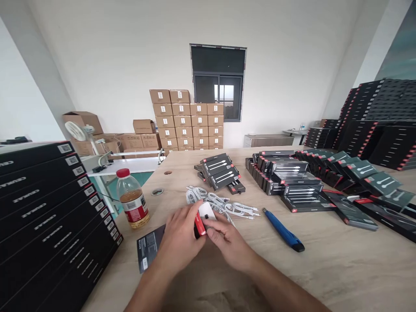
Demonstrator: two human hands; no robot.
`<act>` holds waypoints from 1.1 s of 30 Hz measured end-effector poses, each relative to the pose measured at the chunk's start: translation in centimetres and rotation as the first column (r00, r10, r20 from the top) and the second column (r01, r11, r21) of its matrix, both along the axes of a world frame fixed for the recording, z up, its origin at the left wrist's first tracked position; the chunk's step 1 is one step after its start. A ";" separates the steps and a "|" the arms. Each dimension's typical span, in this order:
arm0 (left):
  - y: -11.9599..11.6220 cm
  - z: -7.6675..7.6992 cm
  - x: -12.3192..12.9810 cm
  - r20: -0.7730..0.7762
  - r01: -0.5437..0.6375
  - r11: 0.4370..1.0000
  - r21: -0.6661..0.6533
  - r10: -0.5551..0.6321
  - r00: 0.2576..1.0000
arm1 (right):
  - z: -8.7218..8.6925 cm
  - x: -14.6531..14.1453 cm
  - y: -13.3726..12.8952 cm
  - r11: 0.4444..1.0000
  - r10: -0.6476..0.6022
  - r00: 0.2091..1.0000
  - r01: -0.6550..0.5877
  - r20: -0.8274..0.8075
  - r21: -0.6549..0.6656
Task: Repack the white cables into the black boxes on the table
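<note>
Near centre, between both hands: small white-and-red item (206, 211) held above the table (341, 268); smooth white rounded face, dark spot, glossy red side.
Left hand (182, 229): fingers wrapped round the item's left side, gripping it.
Right hand (232, 240): fingers bent, index at the item's right side; can't tell if thumb and finger pinch it.
Step in hand: looks like two-handed handling of the item, left steadying, right fingertips working.
Next move: seems to call for a firm left hold and light right fingertips, slick surface.
White cables (238, 210): just beyond hands; thin, flexible, looped bundles.
Dark flat pack (147, 249): left, partly under left hand; thin, rectangular, printed.
Blue cutter (282, 229): right, on table; long, plastic-looking.
Printed boxes (221, 175): farther, beyond cables; flat, black, piled askew.
Bottle (132, 197): left; clear, red cap, amber liquid.
Table: pale, wood-grain top.
</note>
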State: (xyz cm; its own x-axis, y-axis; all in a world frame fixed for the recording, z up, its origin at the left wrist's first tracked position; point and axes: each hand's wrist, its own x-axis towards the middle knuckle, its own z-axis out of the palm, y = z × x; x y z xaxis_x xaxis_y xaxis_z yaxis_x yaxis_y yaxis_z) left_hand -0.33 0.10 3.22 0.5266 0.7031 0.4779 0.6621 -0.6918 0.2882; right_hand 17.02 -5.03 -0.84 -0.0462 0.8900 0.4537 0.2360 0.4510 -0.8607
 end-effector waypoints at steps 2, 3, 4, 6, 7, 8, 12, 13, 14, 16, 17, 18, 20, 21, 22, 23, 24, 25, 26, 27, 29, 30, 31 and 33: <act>0.0 0.1 0.2 0.042 0.019 0.999 0.049 -0.021 0.999 | -0.1 -0.2 0.0 0.999 0.043 0.993 -0.046 -0.110 -0.027; -0.1 0.1 0.2 0.062 0.035 0.997 0.068 -0.039 0.997 | 0.0 -0.2 0.0 0.997 0.051 0.983 -0.059 -0.175 -0.041; -0.1 0.2 0.3 0.078 0.055 0.995 0.082 -0.061 0.995 | 0.1 0.0 0.0 0.996 0.058 0.971 -0.071 -0.232 -0.049; -0.4 0.4 0.5 0.107 0.086 0.991 0.104 -0.097 0.990 | 0.5 0.3 -0.1 0.996 0.057 0.951 -0.073 -0.305 -0.042; -0.5 0.6 0.5 0.120 0.099 0.989 0.107 -0.111 0.987 | 0.8 0.4 -0.3 0.997 0.049 0.947 -0.063 -0.319 -0.034; -0.8 0.8 0.4 0.128 0.115 0.988 0.102 -0.128 0.983 | 1.1 0.6 -0.4 0.998 0.041 0.948 -0.051 -0.317 -0.023; -1.6 1.7 0.0 0.152 0.216 0.976 0.027 -0.218 0.964 | 2.3 0.9 -1.4 0.997 -0.040 0.967 0.055 -0.251 0.052; -1.8 1.8 0.0 0.179 0.228 0.974 0.011 -0.227 0.957 | 2.5 0.9 -1.6 0.994 -0.059 0.970 0.080 -0.235 0.080; -1.9 2.0 0.0 0.221 0.228 0.974 0.002 -0.223 0.950 | 2.6 0.8 -1.8 0.989 -0.073 0.973 0.100 -0.220 0.111; -2.0 2.0 0.3 0.335 0.196 0.981 -0.007 -0.182 0.925 | 2.8 0.6 -2.1 0.976 -0.078 0.980 0.113 -0.184 0.186; -2.1 1.9 0.6 0.403 0.173 0.985 -0.013 -0.153 0.902 | 2.7 0.5 -2.3 0.968 -0.076 0.984 0.112 -0.163 0.225; -2.1 1.7 0.9 0.474 0.156 0.987 -0.029 -0.123 0.872 | 2.7 0.3 -2.4 0.960 -0.074 0.987 0.109 -0.140 0.258; -2.5 1.3 1.7 0.598 0.157 0.984 -0.084 -0.076 0.798 | 2.5 0.0 -2.6 0.948 -0.076 0.992 0.103 -0.099 0.302; -2.7 1.1 2.0 0.640 0.177 0.978 -0.113 -0.065 0.766 | 2.4 -0.1 -2.7 0.944 -0.086 0.993 0.109 -0.085 0.312; -2.9 0.9 2.3 0.667 0.211 0.967 -0.141 -0.065 0.742 | 2.3 -0.1 -2.7 0.940 -0.106 0.991 0.127 -0.082 0.316; -3.1 0.8 2.5 0.683 0.260 0.950 -0.171 -0.076 0.727 | 2.3 0.0 -2.7 0.934 -0.133 0.987 0.156 -0.091 0.323; -3.3 0.8 2.5 0.692 0.319 0.926 -0.204 -0.094 0.716 | 2.2 0.1 -2.6 0.924 -0.168 0.980 0.195 -0.108 0.329; -3.5 0.8 2.5 0.703 0.385 0.892 -0.237 -0.116 0.702 | 2.3 0.3 -2.5 0.911 -0.208 0.969 0.241 -0.132 0.334; -3.5 0.9 2.4 0.717 0.447 0.854 -0.268 -0.133 0.684 | 2.4 0.6 -2.4 0.898 -0.246 0.957 0.284 -0.153 0.335; -3.4 0.9 2.3 0.731 0.493 0.821 -0.288 -0.143 0.667 | 2.5 0.9 -2.3 0.887 -0.276 0.946 0.319 -0.168 0.334; -3.1 1.0 2.0 0.747 0.515 0.808 -0.287 -0.148 0.648 | 2.8 1.4 -2.1 0.881 -0.308 0.936 0.349 -0.173 0.321; -2.9 1.1 1.8 0.746 0.499 0.823 -0.273 -0.146 0.649 | 2.9 1.7 -2.1 0.886 -0.307 0.936 0.346 -0.169 0.310; -2.6 1.1 1.7 0.744 0.477 0.842 -0.253 -0.145 0.652 | 3.1 1.8 -2.1 0.893 -0.297 0.940 0.336 -0.168 0.300; -2.3 1.1 1.4 0.737 0.435 0.875 -0.212 -0.148 0.659 | 3.3 1.9 -2.2 0.906 -0.265 0.948 0.307 -0.174 0.293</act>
